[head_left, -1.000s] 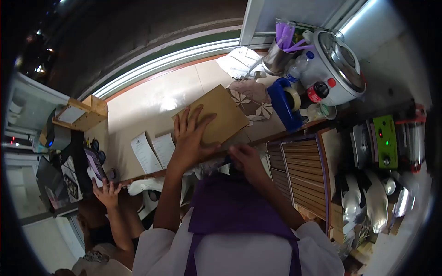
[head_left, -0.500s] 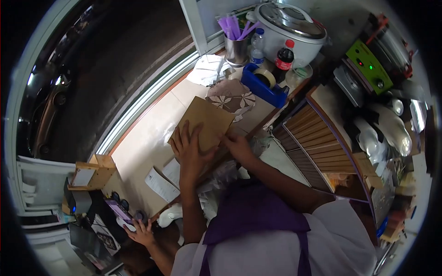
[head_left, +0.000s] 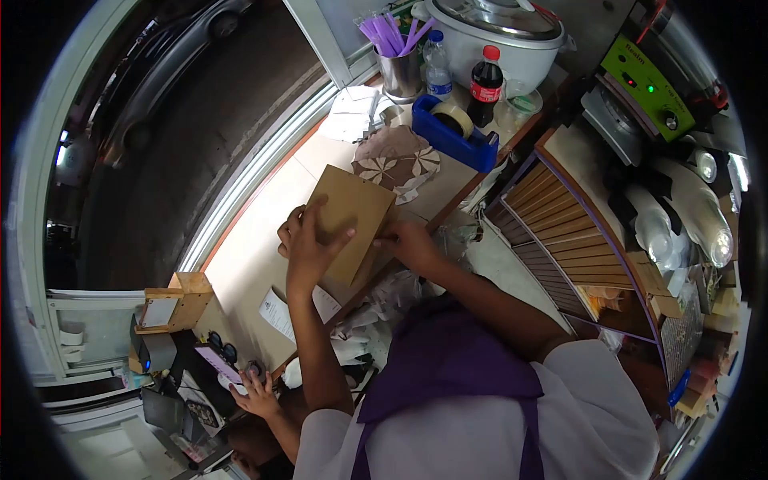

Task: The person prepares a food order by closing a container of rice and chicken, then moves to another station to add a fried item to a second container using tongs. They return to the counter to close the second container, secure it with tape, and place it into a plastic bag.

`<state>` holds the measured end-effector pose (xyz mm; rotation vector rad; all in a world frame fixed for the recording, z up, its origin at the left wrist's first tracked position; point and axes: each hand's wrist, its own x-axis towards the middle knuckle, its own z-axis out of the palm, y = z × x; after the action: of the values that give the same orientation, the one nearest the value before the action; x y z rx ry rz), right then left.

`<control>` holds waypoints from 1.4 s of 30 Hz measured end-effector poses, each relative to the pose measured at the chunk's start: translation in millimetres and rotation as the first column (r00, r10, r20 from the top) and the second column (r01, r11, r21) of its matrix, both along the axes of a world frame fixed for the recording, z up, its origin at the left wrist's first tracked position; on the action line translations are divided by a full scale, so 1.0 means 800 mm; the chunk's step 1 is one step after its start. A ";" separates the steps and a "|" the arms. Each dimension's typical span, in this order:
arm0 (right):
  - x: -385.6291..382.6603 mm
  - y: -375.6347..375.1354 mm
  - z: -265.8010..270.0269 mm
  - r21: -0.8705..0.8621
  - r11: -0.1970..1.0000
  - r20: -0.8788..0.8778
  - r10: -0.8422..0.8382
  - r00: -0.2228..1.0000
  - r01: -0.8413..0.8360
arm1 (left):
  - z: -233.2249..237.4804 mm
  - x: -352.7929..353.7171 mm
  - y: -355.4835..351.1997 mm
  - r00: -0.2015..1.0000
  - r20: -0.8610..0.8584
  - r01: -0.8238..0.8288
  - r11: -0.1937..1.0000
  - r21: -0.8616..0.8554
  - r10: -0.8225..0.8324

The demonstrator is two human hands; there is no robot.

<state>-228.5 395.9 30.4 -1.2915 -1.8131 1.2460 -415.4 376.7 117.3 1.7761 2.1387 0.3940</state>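
A brown cardboard box (head_left: 350,210) is held over the counter, in front of my body. My left hand (head_left: 308,252) holds its left side, fingers at the edge and thumb stretched across the top face. At the right edge, my right hand (head_left: 406,246) has its fingers pinched together against the side of the box; the fingertips are partly hidden. Beyond the box lies a brown cloth with a flower pattern (head_left: 392,156). Strips of printed paper (head_left: 278,314) lie under and beside my left forearm.
A blue tape dispenser (head_left: 452,138), cola bottle (head_left: 486,86), water bottle (head_left: 437,66), metal cup of purple straws (head_left: 398,74) and rice cooker (head_left: 504,36) stand at the back. Another person's hand (head_left: 258,394) is near a phone (head_left: 218,362) at the lower left.
My left hand has moved from lying spread on the box's top to holding its left side. The box has turned slightly. Outside, a car has come closer in view.
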 end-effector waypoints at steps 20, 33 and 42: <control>0.160 0.032 -0.087 -0.632 0.491 -0.191 0.651 0.734 -0.600 | -0.067 0.102 -0.028 0.802 -0.597 0.086 0.990 0.111 -0.003; 0.033 -0.060 -0.424 0.054 0.915 0.248 0.376 0.893 -0.400 | -0.289 0.233 -0.206 0.406 0.705 -0.908 0.344 0.239 0.581; 0.094 -0.022 -0.403 -0.987 0.082 0.002 0.866 0.499 -0.139 | -0.556 0.187 -0.202 0.299 0.148 -0.950 0.308 -0.043 0.943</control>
<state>-153.5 378.5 -292.4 -1.7698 -2.1950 3.0293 -266.2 214.8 -327.7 0.1650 2.8409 0.8152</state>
